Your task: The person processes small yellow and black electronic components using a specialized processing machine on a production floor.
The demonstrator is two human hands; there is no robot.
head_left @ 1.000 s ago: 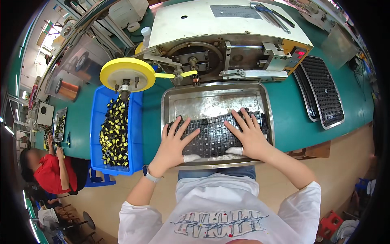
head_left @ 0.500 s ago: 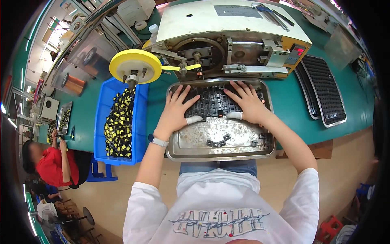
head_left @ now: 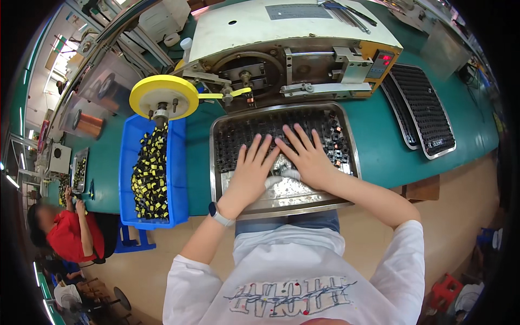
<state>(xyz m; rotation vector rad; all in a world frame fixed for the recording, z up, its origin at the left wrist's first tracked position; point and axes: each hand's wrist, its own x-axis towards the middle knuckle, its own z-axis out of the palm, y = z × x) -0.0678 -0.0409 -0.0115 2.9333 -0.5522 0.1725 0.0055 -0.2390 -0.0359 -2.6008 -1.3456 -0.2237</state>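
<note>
A metal tray (head_left: 290, 190) lies in front of me, its far part covered by rows of small black coil bobbins (head_left: 246, 125). My left hand (head_left: 246, 176) rests palm down on the bobbins at the tray's middle, fingers stretched out. Beside it, my right hand (head_left: 311, 162) is also flat and spread, its index finger close to the left one's. White wraps cover both thumbs, whose tips almost meet. Looser bobbins (head_left: 338, 142), some showing copper colour, lie along the tray's right side. What is under my palms is hidden.
Behind the tray stands a winding machine (head_left: 303, 70) with a yellow tape reel (head_left: 163, 97). A blue bin (head_left: 179, 179) of black-and-yellow coils is at the left. Two filled trays (head_left: 428, 116) lie at the right. A co-worker in red (head_left: 76, 225) sits far left.
Both hands have come closer together and nearer to me, from the far part of the tray to its middle. The view has shifted slightly.
</note>
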